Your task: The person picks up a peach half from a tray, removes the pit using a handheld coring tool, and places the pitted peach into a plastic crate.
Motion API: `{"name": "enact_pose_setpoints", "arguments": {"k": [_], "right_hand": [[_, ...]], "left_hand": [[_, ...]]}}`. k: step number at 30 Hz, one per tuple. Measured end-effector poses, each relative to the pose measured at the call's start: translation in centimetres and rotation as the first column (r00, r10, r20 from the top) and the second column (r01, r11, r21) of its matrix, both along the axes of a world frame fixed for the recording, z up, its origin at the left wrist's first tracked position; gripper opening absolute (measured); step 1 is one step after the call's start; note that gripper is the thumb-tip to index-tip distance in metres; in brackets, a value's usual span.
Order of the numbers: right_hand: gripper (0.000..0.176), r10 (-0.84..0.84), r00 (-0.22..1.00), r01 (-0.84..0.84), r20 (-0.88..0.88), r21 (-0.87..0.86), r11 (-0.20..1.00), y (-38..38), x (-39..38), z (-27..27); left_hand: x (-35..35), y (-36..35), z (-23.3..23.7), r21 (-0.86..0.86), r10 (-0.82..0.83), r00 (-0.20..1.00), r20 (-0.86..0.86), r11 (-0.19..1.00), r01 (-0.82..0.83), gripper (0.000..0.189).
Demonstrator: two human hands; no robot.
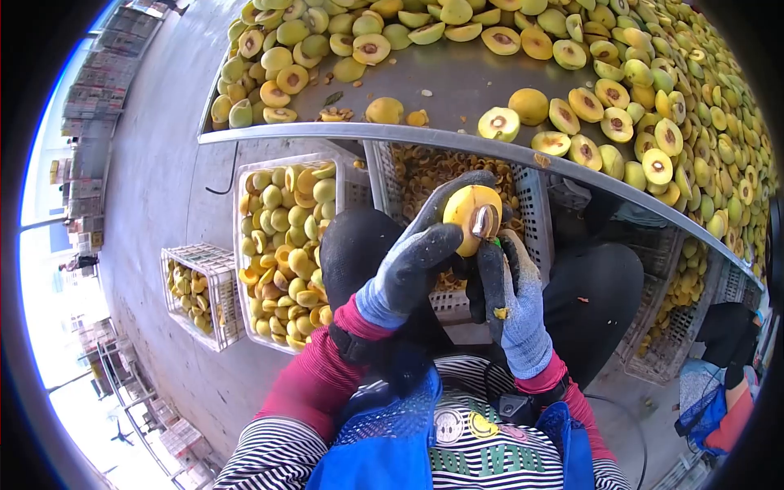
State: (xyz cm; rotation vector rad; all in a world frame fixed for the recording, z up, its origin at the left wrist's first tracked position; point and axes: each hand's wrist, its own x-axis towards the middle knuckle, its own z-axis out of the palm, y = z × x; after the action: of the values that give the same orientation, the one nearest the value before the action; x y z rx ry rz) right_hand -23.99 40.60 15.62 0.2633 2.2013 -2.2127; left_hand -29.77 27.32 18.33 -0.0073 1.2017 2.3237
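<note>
Hundreds of halved fruits [588, 106], yellow with dark hollow centres, lie on the smooth steel table [457, 77] above my grip, and a white lattice crate [242, 237] of more halves stands lower left of it, both easy to reach. My left hand [408, 265], in a dark rubbery glove, is closed around one round matte yellow fruit [465, 208] so it cannot turn. My right hand [514, 310], in grey knit, pinches a small shiny spoon-shaped tool [485, 220] against its skin.

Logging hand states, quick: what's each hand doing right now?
Left hand: closed on the yellow fruit.
Right hand: closed on the metal scoop.
</note>
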Motion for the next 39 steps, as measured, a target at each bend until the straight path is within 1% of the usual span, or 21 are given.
{"name": "enact_pose_setpoints", "arguments": {"k": [2,4,5,6,8,13,15,16,18,20,22,24,27,32,33,34,35,36,37,38,39], "right_hand": [[0.020,0.054,0.995,-0.057,0.079,0.030,0.998,-0.4,0.3,0.2],[0.021,0.030,0.999,-0.025,0.029,-0.135,0.991,-1.4,0.6,0.2],[0.019,0.025,0.990,0.012,0.137,-0.262,0.965,-1.2,0.7,0.6],[0.019,0.028,0.990,0.009,0.138,-0.258,0.966,-1.2,0.7,0.8],[0.014,-0.029,0.999,0.033,0.026,-0.170,0.985,-1.4,0.1,1.3],[0.012,0.062,0.998,-0.062,-0.005,-0.149,0.987,-1.6,0.1,2.9],[0.010,0.054,0.998,-0.056,-0.024,-0.073,0.996,-2.0,0.6,3.3],[0.010,0.051,0.998,-0.052,-0.030,-0.033,0.998,-2.1,1.1,3.3],[0.016,0.170,0.965,-0.079,-0.200,0.394,0.916,-2.4,2.1,3.3],[0.017,0.172,0.946,-0.027,-0.276,0.461,0.887,-2.9,2.3,3.1],[0.018,0.173,0.959,-0.071,-0.225,0.401,0.913,-2.7,2.7,2.3],[0.019,0.176,0.969,-0.109,-0.175,0.335,0.936,-2.8,2.9,2.1],[0.022,0.126,0.953,-0.036,-0.277,0.306,0.951,-3.4,3.1,2.1],[0.023,0.135,0.894,0.020,-0.427,0.338,0.941,-3.8,4.6,0.0],[0.026,0.211,0.808,0.161,-0.551,0.549,0.820,-3.8,4.5,-0.1],[0.026,0.215,0.806,0.156,-0.551,0.548,0.821,-3.4,4.8,0.3],[0.030,0.161,0.983,-0.168,-0.087,-0.087,0.982,-2.8,5.1,1.2],[0.036,0.419,0.848,-0.052,0.325,-0.735,0.676,-2.6,4.9,2.6],[0.046,0.522,0.792,0.060,0.316,-0.891,0.450,-3.0,4.8,3.4],[0.046,0.525,0.791,0.056,0.315,-0.892,0.449,-3.1,4.8,3.2],[0.046,0.642,0.740,0.192,0.198,-0.978,0.081,-3.2,4.9,2.8]], "left_hand": [[0.9,0.1,-0.3,-0.010,0.080,0.996,-0.039,0.997,-0.081,0.062],[1.0,0.0,-0.5,-0.218,0.132,0.978,-0.160,0.962,-0.166,0.054],[1.3,0.1,-0.2,-0.219,0.187,0.967,-0.172,0.950,-0.222,0.042],[1.5,-0.2,-0.2,-0.215,0.190,0.967,-0.171,0.950,-0.225,0.042],[1.7,-1.6,-0.1,-0.525,0.037,0.970,-0.241,0.836,-0.163,0.036],[1.8,-3.2,0.4,-0.512,0.058,0.986,-0.154,0.849,-0.130,0.030],[2.4,-2.2,1.1,-0.629,0.160,0.929,-0.334,0.697,-0.346,0.030],[2.8,-1.7,1.0,-0.626,0.163,0.928,-0.334,0.697,-0.348,0.030],[3.7,-0.9,0.5,-0.541,0.147,0.721,-0.677,0.564,-0.624,0.032],[4.1,-0.7,-0.7,-0.544,0.201,0.799,-0.567,0.637,-0.547,0.034],[4.8,0.2,-0.2,-0.371,0.432,0.813,-0.391,0.734,-0.569,0.033],[5.1,0.5,-0.2,-0.346,0.459,0.800,-0.387,0.731,-0.588,0.033],[5.2,0.4,-0.4,-0.374,0.443,0.773,-0.454,0.693,-0.616,0.032],[4.9,-1.0,-0.3,-0.435,0.245,0.754,-0.610,0.692,-0.577,0.027],[4.7,-1.3,-0.3,-0.459,0.183,0.749,-0.637,0.691,-0.559,0.026],[4.4,-1.8,-0.1,-0.483,0.120,0.741,-0.661,0.688,-0.542,0.026],[4.0,-2.5,0.2,-0.530,0.029,0.768,-0.640,0.707,-0.468,0.026],[3.6,-3.1,0.3,-0.573,-0.060,0.786,-0.615,0.719,-0.393,0.026],[3.2,-3.7,0.3,-0.566,-0.118,0.760,-0.639,0.742,-0.361,0.025],[3.0,-4.0,-0.7,-0.535,-0.130,0.731,-0.670,0.767,-0.353,0.025],[3.2,-4.1,-0.7,-0.556,-0.117,0.781,-0.614,0.766,-0.322,0.025]]}}
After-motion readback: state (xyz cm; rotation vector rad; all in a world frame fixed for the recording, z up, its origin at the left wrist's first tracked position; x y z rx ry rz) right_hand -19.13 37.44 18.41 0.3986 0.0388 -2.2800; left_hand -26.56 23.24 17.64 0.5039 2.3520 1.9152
